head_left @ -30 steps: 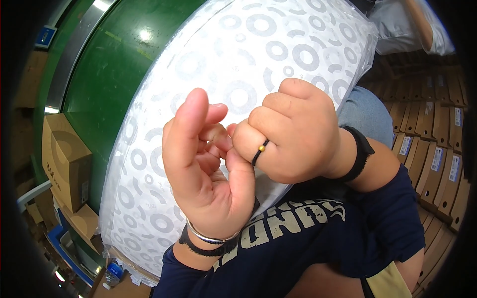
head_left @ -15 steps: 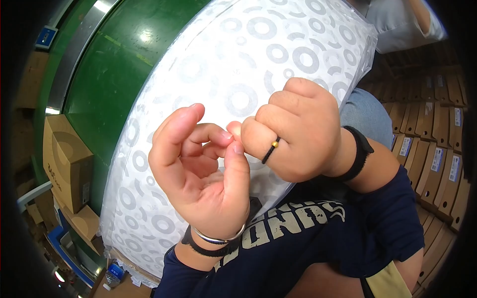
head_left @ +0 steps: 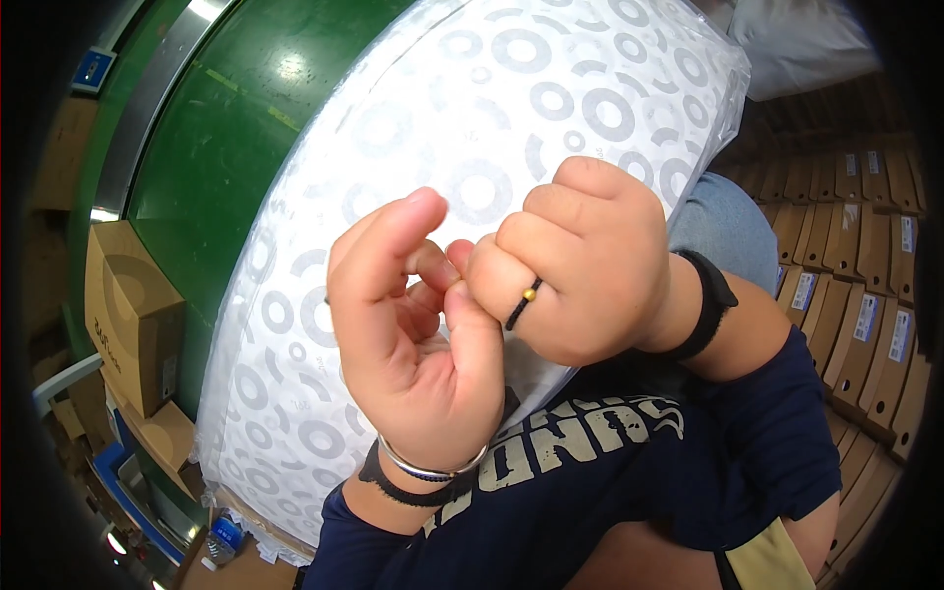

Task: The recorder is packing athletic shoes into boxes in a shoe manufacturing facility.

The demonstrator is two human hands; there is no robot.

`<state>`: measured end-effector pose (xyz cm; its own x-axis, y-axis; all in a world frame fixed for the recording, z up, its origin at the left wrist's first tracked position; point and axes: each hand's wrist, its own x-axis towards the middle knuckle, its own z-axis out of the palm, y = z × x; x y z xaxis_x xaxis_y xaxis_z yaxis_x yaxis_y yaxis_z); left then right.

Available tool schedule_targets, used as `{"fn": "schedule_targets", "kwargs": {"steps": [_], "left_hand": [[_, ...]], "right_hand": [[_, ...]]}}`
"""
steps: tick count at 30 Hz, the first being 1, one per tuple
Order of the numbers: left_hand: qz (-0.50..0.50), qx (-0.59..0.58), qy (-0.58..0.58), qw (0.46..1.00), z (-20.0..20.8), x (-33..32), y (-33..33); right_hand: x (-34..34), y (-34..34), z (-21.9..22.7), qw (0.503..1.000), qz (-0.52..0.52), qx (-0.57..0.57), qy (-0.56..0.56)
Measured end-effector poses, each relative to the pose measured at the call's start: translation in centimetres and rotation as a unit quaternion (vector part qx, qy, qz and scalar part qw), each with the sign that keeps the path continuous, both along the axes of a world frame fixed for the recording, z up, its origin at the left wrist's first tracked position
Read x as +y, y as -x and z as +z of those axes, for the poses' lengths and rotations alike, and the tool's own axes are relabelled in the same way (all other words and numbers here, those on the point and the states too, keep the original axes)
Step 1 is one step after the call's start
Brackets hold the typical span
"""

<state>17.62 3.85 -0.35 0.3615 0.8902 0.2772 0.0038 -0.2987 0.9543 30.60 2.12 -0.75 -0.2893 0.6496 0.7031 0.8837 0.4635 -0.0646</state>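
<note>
Both my hands are raised over a large white sheet point(head_left: 433, 128) printed with grey rings and edged with clear plastic. My left hand point(head_left: 423, 344) has its thumb and fingers pinched at the tips, the index finger raised in a curl. Its fingertips meet the closed fingers of my right hand point(head_left: 585, 261), a fist with its back upward. Whatever is pinched between them is too small or hidden to make out. A black cord ring point(head_left: 523, 303) with a gold bead circles a finger of my right hand.
A green surface point(head_left: 236, 118) with a metal edge lies beyond the sheet at left. A brown carton point(head_left: 138, 324) stands there, and a water bottle point(head_left: 224, 539) sits below it. Rows of brown boxes point(head_left: 846, 324) line the right. Another person's light garment point(head_left: 801, 49) shows at top right.
My left hand has moved right, closer against my right fist, and its index finger has tipped to the right. At top right, the other person's forearm has gone from view.
</note>
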Motion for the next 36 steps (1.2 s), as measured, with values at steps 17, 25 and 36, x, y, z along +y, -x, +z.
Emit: {"fn": "schedule_targets", "kwargs": {"steps": [17,25,36], "left_hand": [[0.059,-0.142,0.223,0.963,0.9,-0.2,-0.2],[0.02,-0.149,0.377,0.914,0.2,0.8,-0.1],[-0.033,-0.266,0.383,0.884,-1.1,0.9,0.6]], "right_hand": [[0.0,-0.9,0.2,0.999,0.043,-0.028,-0.006],[-0.6,-0.5,0.8,0.986,0.084,-0.101,0.106],[0.6,-0.2,0.6,0.975,0.059,0.144,0.158]]}}
